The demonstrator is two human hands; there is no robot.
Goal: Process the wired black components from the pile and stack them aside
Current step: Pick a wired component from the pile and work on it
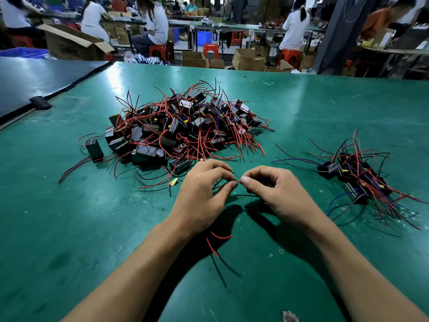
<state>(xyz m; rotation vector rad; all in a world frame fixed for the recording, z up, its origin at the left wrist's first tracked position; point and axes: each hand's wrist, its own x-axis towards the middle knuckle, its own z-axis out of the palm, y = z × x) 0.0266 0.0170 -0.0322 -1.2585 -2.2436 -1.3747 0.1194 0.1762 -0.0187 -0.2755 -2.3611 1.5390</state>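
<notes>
Head view, the only one.

Left hand (204, 194): fingers curled, thumb and forefinger pinching a thin red wire (232, 182). Right hand (276, 191): also curled, thumb tip pressed against forefinger right at the end of the same wire. The two thumb tips almost meet. Can't tell whether a component body sits under the palms, as the hands hide it.

Trailing leads (219, 237), red and black, come out from under the left wrist and lie on the green table (69, 228) between the forearms. A black lead (246, 195) lies on the table just under the right thumb.

Pile (185, 126) of black box components with red and black leads: straight ahead of the hands, slightly left, with its near edge just beyond the left fingertips. Lone component (94, 148) stands upright, apart from the pile's left edge. Small yellow tag (173, 181) lies on the table just left of the left hand.

Stack (355, 177) of the same black parts, with red, black and blue leads sticking out: well to the right of the right hand.

Dark panel (34, 77) far left. Beyond the table: cardboard boxes (248, 59), red stools (159, 51), and seated people at benches.
</notes>
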